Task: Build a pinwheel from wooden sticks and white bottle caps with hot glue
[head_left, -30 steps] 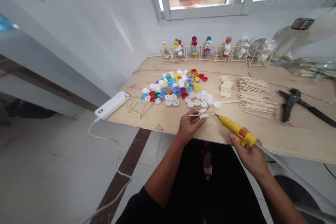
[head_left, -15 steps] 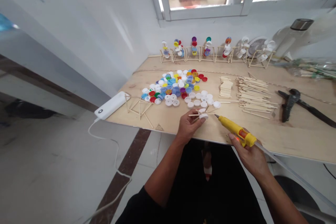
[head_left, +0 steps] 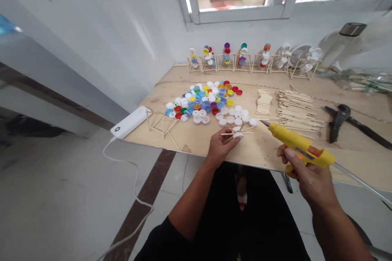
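Note:
My left hand (head_left: pixel 222 145) is closed on a small piece made of white bottle caps (head_left: pixel 237 135) with thin wooden sticks radiating out, just over the table's front edge. In my right hand (head_left: pixel 308 171) is a yellow hot glue gun (head_left: pixel 298 142), gripped by its handle, with a long clear glue stick coming out of its back. The gun's nozzle points left, apart from the cap piece. Beyond my left hand lie a group of loose white caps (head_left: pixel 238 115) and a heap of mixed coloured caps (head_left: pixel 200 98).
Wooden sticks (head_left: pixel 298 110) lie piled right of the caps, by black cutters (head_left: pixel 338 122). A stick frame (head_left: pixel 162 125) and white power bank (head_left: pixel 130 122) are at left. Finished stick-and-cap models (head_left: pixel 241 61) line the back wall, with a small fan (head_left: pixel 301 54) and bottle (head_left: pixel 346 45).
My right hand has drawn the glue gun up and to the right, away from the cap piece. The left hand stays nearly still with the piece.

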Demonstrator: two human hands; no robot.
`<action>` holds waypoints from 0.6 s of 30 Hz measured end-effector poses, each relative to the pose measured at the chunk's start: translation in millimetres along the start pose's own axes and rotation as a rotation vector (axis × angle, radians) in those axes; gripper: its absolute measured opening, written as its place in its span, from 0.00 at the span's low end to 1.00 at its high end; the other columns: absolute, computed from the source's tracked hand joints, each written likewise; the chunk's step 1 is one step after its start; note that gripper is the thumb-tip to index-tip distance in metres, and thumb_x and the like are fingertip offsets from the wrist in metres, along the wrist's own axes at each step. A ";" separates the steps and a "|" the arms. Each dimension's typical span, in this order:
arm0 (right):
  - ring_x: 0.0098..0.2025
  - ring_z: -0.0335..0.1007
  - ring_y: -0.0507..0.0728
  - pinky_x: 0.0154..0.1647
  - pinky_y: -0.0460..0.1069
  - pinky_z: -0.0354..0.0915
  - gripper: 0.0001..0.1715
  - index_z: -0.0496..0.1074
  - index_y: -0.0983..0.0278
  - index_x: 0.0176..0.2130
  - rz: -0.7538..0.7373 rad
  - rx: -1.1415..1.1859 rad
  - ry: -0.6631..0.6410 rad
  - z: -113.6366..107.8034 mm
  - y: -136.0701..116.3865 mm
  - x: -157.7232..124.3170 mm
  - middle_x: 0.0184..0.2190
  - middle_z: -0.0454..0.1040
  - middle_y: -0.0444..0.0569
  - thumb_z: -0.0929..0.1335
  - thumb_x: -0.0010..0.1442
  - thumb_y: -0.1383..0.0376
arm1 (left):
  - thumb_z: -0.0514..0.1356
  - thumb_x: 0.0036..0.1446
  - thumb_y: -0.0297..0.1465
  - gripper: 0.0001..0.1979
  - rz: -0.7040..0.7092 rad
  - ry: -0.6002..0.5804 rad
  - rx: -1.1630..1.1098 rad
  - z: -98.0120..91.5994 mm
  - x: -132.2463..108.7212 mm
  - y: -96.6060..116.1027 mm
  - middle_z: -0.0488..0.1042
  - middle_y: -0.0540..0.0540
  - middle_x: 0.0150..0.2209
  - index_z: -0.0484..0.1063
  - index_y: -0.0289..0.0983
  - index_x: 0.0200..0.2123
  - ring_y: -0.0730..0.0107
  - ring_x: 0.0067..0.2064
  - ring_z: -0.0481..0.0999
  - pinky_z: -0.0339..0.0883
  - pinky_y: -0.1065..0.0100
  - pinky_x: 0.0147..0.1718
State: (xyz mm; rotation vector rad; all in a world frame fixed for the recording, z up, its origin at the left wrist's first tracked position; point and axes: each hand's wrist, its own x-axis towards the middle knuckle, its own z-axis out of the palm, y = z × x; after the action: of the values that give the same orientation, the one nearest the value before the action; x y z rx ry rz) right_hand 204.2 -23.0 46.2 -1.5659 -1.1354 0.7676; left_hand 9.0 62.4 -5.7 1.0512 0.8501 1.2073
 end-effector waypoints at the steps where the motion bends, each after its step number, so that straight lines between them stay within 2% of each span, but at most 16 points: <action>1: 0.31 0.70 0.54 0.32 0.46 0.67 0.15 0.74 0.63 0.30 0.012 0.010 -0.007 1.1 2.5 0.0 0.29 0.74 0.47 0.69 0.53 0.54 | 0.70 0.42 0.33 0.14 0.002 -0.002 -0.001 -0.1 0.0 0.0 0.74 0.49 0.35 0.73 0.37 0.33 0.68 0.41 0.74 0.66 0.64 0.47; 4: 0.34 0.71 0.55 0.32 0.46 0.68 0.18 0.74 0.64 0.31 0.085 0.042 -0.025 8.9 12.3 -2.5 0.30 0.75 0.48 0.70 0.50 0.52 | 0.69 0.42 0.33 0.14 -0.001 -0.007 -0.011 0.0 -0.1 0.7 0.74 0.49 0.34 0.73 0.36 0.33 0.69 0.40 0.74 0.66 0.66 0.47; 8: 0.30 0.72 0.56 0.22 0.46 0.65 0.25 0.75 0.67 0.38 0.204 0.037 -0.071 18.2 21.0 -7.4 0.32 0.77 0.51 0.71 0.48 0.50 | 0.70 0.42 0.33 0.14 -0.009 -0.011 -0.019 0.8 -0.8 2.4 0.74 0.50 0.33 0.72 0.36 0.33 0.69 0.38 0.74 0.66 0.67 0.45; 10: 0.30 0.72 0.57 0.22 0.46 0.66 0.26 0.76 0.67 0.38 0.200 0.030 -0.070 18.3 21.6 -7.7 0.31 0.77 0.52 0.71 0.47 0.49 | 0.70 0.41 0.33 0.14 -0.007 0.000 -0.015 1.4 -1.2 3.4 0.74 0.50 0.33 0.72 0.36 0.32 0.69 0.38 0.74 0.66 0.66 0.45; 14: 0.36 0.72 0.58 0.30 0.48 0.67 0.23 0.77 0.66 0.33 0.132 -0.031 -0.012 6.5 19.7 -2.4 0.34 0.77 0.52 0.71 0.48 0.49 | 0.70 0.41 0.33 0.14 -0.010 0.012 -0.010 2.4 -1.9 5.1 0.74 0.49 0.33 0.73 0.36 0.32 0.68 0.39 0.74 0.66 0.65 0.45; 18: 0.33 0.70 0.56 0.29 0.47 0.65 0.23 0.77 0.63 0.35 0.143 -0.118 0.037 -18.5 16.8 5.7 0.30 0.74 0.48 0.69 0.48 0.48 | 0.70 0.41 0.33 0.14 -0.001 0.018 -0.013 2.4 -2.2 5.4 0.74 0.49 0.34 0.72 0.36 0.31 0.68 0.40 0.74 0.65 0.66 0.45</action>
State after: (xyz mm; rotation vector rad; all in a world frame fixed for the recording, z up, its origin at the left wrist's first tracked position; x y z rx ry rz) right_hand 227.6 -25.1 35.8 -1.7683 -1.0667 0.7742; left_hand 9.2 60.0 0.1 1.0311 0.8558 1.2218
